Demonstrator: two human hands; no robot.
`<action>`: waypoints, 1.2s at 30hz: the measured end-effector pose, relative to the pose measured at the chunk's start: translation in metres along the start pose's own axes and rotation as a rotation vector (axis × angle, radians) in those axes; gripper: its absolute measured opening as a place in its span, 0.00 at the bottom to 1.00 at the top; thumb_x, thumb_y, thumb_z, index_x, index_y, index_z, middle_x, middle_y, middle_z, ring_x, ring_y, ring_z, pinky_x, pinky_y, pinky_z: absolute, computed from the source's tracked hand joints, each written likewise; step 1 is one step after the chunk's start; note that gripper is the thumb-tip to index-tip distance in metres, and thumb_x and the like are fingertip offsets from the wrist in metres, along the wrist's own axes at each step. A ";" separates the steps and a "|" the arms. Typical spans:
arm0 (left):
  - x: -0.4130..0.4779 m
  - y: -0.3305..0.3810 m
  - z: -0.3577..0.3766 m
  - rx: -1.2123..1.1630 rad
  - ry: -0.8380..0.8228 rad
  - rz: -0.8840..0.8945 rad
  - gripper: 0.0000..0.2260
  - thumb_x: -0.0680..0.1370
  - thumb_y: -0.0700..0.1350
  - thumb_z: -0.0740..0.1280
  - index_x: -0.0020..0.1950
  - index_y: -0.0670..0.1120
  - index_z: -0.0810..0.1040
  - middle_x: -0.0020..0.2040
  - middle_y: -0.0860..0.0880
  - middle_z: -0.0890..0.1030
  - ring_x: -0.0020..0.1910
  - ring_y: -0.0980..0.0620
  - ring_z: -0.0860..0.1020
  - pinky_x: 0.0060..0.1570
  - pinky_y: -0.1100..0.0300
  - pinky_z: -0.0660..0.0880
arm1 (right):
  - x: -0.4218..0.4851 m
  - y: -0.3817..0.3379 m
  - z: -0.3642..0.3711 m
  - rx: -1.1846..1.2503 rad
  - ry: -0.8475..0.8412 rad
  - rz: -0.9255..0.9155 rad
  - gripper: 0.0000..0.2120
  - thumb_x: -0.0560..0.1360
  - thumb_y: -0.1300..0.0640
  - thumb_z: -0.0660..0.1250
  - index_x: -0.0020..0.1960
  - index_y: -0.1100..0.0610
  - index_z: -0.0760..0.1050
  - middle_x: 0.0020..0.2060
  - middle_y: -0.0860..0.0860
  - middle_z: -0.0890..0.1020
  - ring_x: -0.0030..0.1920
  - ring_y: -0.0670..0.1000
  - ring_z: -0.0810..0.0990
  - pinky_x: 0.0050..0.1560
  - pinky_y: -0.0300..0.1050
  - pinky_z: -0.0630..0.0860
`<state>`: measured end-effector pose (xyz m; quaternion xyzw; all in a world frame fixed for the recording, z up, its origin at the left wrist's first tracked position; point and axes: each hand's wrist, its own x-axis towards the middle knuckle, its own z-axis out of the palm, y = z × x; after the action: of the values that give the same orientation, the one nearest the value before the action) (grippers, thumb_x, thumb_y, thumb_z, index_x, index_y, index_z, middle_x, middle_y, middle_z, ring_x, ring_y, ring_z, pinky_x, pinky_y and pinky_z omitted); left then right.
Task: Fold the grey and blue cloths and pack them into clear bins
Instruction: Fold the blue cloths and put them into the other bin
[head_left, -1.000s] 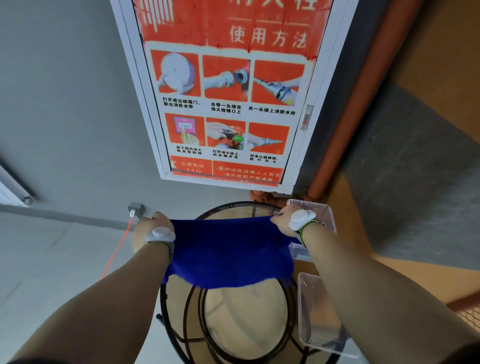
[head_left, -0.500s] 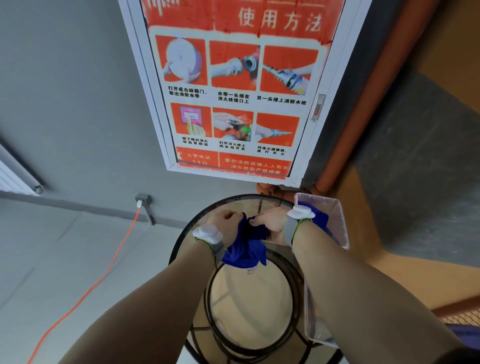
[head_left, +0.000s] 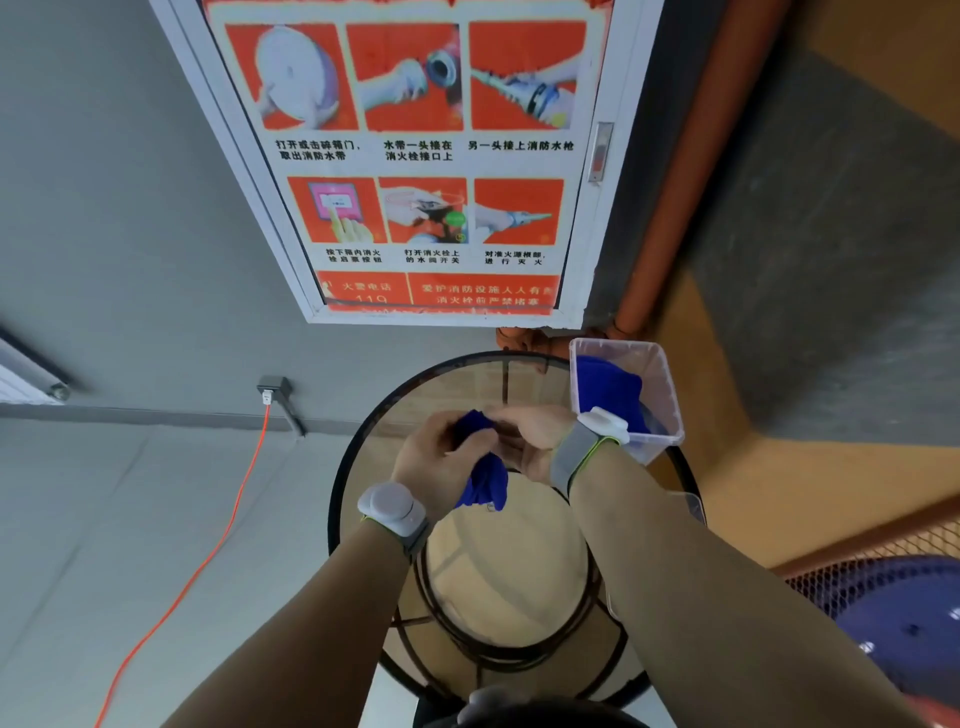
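blue cloths (head_left: 485, 483) (head_left: 608, 387) 2 | clear bin (head_left: 667, 395) 1 | hands (head_left: 436, 462) (head_left: 530, 436) 2 | table (head_left: 340, 467) 1

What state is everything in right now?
Bunched blue cloth: gathered, held above the glass table, not yet in a bin.
Left hand: grips that cloth.
Right hand: grips its top.
Clear bin: upright, open-topped, at the table's far right.
Packed blue cloth: inside the bin.

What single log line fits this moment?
stage: folding | left hand: grips bunched blue cloth | right hand: grips same cloth | clear plastic bin: holds another blue cloth
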<state>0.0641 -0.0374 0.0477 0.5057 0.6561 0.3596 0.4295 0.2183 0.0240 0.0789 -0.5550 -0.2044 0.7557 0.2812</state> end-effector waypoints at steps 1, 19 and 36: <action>-0.001 -0.002 -0.004 0.054 -0.009 0.010 0.15 0.72 0.65 0.70 0.57 0.64 0.79 0.48 0.63 0.85 0.45 0.63 0.83 0.43 0.64 0.81 | -0.002 0.001 -0.001 -0.022 -0.004 0.004 0.06 0.80 0.61 0.72 0.55 0.63 0.82 0.42 0.57 0.87 0.39 0.53 0.87 0.38 0.42 0.85; -0.013 -0.002 0.005 -0.132 0.093 -0.063 0.08 0.75 0.55 0.62 0.44 0.68 0.80 0.43 0.62 0.84 0.42 0.58 0.82 0.45 0.55 0.79 | -0.014 0.038 -0.022 -0.433 0.062 -0.348 0.09 0.77 0.65 0.74 0.50 0.52 0.80 0.44 0.51 0.85 0.41 0.50 0.84 0.39 0.39 0.81; -0.050 0.009 0.014 0.119 0.092 0.152 0.11 0.82 0.51 0.63 0.58 0.63 0.83 0.50 0.65 0.84 0.51 0.66 0.80 0.49 0.65 0.76 | -0.038 0.025 -0.009 -0.109 0.121 -0.047 0.10 0.84 0.69 0.60 0.45 0.64 0.74 0.27 0.56 0.81 0.27 0.50 0.82 0.30 0.43 0.84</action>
<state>0.0861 -0.0838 0.0614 0.5616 0.6552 0.3743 0.3395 0.2299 -0.0199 0.0880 -0.6091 -0.2406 0.7019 0.2800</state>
